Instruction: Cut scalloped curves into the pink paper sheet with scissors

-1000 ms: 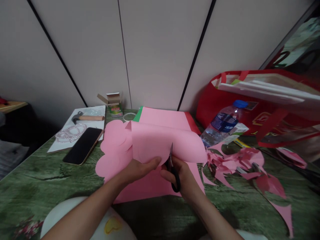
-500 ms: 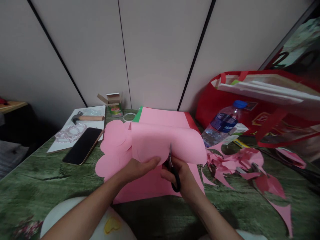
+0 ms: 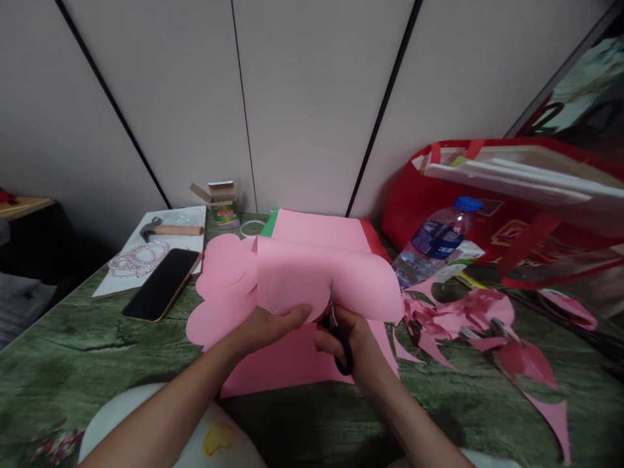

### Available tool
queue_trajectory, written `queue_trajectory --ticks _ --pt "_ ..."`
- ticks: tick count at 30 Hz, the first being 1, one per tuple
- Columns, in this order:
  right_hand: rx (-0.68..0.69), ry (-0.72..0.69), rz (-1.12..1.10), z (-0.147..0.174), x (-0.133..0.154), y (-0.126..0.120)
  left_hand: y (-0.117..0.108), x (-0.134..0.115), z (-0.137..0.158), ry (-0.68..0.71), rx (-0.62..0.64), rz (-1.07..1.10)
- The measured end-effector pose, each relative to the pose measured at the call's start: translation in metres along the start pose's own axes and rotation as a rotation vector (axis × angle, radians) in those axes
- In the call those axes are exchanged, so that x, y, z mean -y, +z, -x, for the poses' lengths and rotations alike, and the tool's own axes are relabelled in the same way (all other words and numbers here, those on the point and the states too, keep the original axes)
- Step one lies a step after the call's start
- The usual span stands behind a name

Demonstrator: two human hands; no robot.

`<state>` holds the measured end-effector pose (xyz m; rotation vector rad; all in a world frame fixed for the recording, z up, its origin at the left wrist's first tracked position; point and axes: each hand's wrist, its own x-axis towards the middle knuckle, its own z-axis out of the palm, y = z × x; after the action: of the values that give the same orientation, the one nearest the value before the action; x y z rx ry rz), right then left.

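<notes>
A curved sheet of pink paper point(image 3: 361, 279) is held up in front of me by my left hand point(image 3: 273, 325), whose thumb presses on its lower edge. My right hand point(image 3: 353, 341) grips black-handled scissors point(image 3: 345, 351), and their blades stand in the sheet, cutting from its lower edge upward. Faint curved lines show on the paper left of the blades. Beneath both hands lies more pink paper point(image 3: 287, 364). Several pink cut-outs with rounded edges point(image 3: 217, 315) are piled left of the sheet. My left fingers are hidden behind the paper.
Pink scraps point(image 3: 468, 315) lie to the right, near a blue-capped bottle point(image 3: 433, 240) and a red bag point(image 3: 409, 188). On the left are a black phone point(image 3: 163, 285), a hammer point(image 3: 175, 229), bead strings point(image 3: 139, 259) and a small open box point(image 3: 225, 205). A wall panel point(image 3: 302, 117) rises behind.
Almost nothing differs. The scissors' blades look slightly closer together, and the raised pink sheet has shifted very slightly; both hands stay in place.
</notes>
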<state>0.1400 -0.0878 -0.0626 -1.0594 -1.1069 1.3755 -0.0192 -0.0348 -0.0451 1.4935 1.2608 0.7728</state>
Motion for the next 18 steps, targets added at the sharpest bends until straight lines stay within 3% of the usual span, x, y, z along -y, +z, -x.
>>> queue_trajectory --ticks 18 --pt "0.0 0.026 0.029 0.002 0.003 0.002 0.0 -0.012 0.001 0.035 0.093 -0.037"
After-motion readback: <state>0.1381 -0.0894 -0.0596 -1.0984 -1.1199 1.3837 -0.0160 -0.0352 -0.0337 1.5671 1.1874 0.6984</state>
